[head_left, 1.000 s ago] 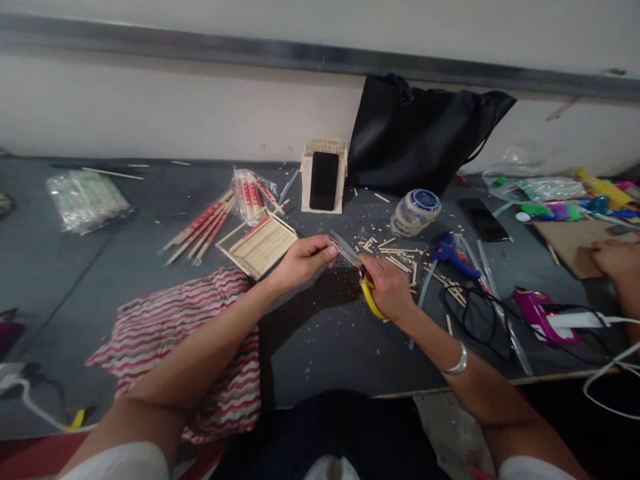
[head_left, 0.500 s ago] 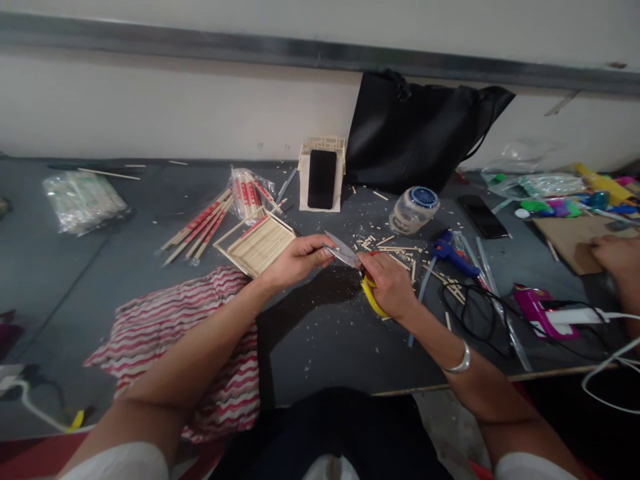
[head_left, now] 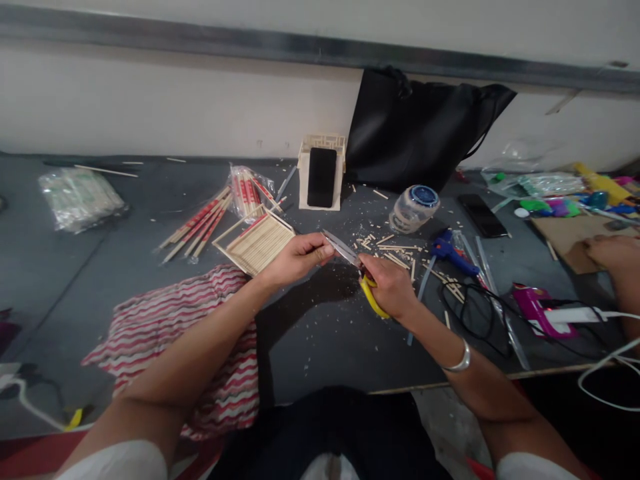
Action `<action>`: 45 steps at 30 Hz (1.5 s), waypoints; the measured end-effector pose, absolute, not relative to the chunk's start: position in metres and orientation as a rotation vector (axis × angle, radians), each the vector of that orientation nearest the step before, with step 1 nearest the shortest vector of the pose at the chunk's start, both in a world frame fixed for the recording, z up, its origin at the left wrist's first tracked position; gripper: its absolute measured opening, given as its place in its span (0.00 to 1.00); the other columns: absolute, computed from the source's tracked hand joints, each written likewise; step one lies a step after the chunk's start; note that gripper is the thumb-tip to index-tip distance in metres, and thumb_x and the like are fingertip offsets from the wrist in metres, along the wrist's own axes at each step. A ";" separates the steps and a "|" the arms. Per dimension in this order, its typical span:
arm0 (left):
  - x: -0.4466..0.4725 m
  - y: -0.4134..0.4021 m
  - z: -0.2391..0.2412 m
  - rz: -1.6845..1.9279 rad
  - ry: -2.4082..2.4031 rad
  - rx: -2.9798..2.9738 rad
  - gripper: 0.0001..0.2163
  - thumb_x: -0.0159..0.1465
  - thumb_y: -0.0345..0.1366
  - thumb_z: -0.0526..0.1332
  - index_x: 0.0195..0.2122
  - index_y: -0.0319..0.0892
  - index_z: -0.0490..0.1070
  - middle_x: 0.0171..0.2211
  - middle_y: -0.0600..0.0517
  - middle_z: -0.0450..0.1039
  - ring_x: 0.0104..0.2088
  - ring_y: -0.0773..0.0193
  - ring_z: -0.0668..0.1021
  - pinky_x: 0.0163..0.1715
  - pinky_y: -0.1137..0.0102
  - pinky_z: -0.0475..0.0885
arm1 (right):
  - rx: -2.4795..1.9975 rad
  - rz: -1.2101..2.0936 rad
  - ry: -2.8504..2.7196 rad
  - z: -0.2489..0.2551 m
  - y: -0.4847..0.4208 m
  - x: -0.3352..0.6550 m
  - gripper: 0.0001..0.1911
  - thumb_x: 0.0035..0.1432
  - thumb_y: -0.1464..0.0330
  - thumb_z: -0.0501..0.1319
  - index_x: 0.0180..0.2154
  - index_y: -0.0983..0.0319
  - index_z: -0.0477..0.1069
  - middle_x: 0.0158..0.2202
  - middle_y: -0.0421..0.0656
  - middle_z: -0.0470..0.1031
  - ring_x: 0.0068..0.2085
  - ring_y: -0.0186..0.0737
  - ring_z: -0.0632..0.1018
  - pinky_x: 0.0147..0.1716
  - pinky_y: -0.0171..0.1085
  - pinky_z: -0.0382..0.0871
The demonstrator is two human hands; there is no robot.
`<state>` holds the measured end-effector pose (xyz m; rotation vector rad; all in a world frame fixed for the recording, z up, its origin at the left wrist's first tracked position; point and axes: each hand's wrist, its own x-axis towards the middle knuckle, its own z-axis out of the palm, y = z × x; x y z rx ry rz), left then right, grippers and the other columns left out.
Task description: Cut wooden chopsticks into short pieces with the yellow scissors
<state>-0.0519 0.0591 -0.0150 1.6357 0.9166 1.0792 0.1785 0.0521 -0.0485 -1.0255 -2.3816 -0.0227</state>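
Observation:
My right hand [head_left: 393, 283] is closed round the yellow handles of a pair of scissors [head_left: 341, 248], whose blades point left. At their tips, my left hand [head_left: 303, 257] is pinched together; what sits between thumb and finger is too small to make out. Just beyond my left forearm lies a small frame of thin wooden sticks [head_left: 260, 241], with a slatted panel and a red strip. Cut stick pieces [head_left: 397, 257] and tiny chips are scattered past the scissors.
A phone [head_left: 323, 177] leans on a stick-built stand. Around lie wrapped chopsticks [head_left: 200, 223], a striped cloth [head_left: 200, 347], a jar [head_left: 415, 208], a blue glue gun [head_left: 455, 257] with its cable, a black bag [head_left: 415, 133] and a purple power strip [head_left: 540, 310]. Another person's hand [head_left: 607, 253] rests on cardboard at right.
The scissor blades have come together from a slightly parted position. Both hands stay in nearly the same place, and the view has shifted slightly.

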 end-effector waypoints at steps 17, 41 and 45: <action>-0.062 0.063 -0.024 0.330 1.853 2.226 0.14 0.61 0.31 0.59 0.47 0.44 0.75 0.43 0.46 0.74 0.35 0.59 0.77 0.32 0.68 0.69 | -1.185 0.385 -1.911 -0.054 0.060 0.174 0.14 0.59 0.66 0.59 0.48 0.59 0.72 0.33 0.40 0.81 0.28 0.35 0.79 0.32 0.35 0.74; -0.018 0.048 -0.045 0.791 0.925 0.863 0.07 0.63 0.20 0.57 0.34 0.39 0.68 0.27 0.52 0.76 0.29 0.68 0.81 0.35 0.71 0.77 | -1.008 0.616 -1.984 -0.054 0.060 0.174 0.14 0.58 0.67 0.61 0.48 0.58 0.73 0.40 0.42 0.82 0.32 0.36 0.80 0.35 0.34 0.76; -0.012 0.043 -0.046 0.877 0.914 0.800 0.09 0.66 0.26 0.59 0.46 0.41 0.66 0.31 0.52 0.79 0.30 0.64 0.83 0.30 0.70 0.79 | -0.962 0.684 -2.089 -0.051 0.058 0.174 0.14 0.60 0.66 0.61 0.48 0.57 0.73 0.38 0.41 0.81 0.31 0.35 0.79 0.32 0.33 0.75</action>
